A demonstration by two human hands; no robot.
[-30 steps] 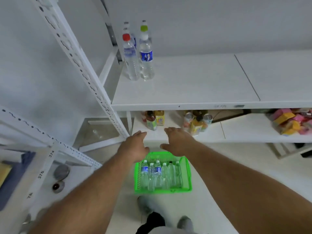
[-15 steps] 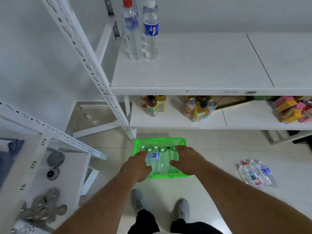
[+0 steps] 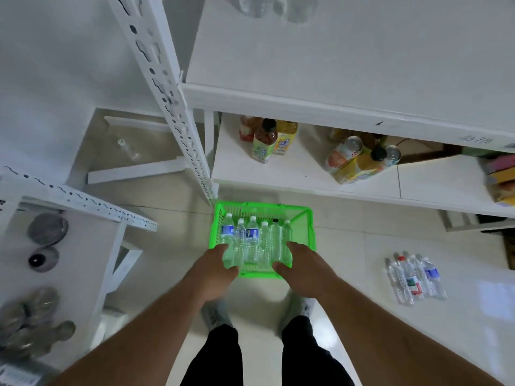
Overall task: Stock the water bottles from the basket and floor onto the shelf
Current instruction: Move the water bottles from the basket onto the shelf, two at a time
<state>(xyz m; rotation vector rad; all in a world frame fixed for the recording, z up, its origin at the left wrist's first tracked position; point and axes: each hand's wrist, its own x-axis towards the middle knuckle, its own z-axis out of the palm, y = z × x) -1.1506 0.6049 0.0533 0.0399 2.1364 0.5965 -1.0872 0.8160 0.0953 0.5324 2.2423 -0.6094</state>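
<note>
Both hands reach down over the near end of a green basket of water bottles on the floor.

The green basket (image 3: 302, 218) sits on pale floor tile (image 3: 348, 246) just near the shelf's (image 3: 334, 65) corner post, open floor to its right. Six or so basket bottles (image 3: 252, 240) lie side by side, caps pointing far, long axes running near-to-far; two carry blue labels, unreadable. The left hand (image 3: 214, 274) and right hand (image 3: 303, 270) have fingers loosely extended over the bottle bases; motion blur leaves it unclear whether either grips anything. A loose cluster of floor bottles (image 3: 415, 277) lies well right. The top shelf is broad and bare.
</note>
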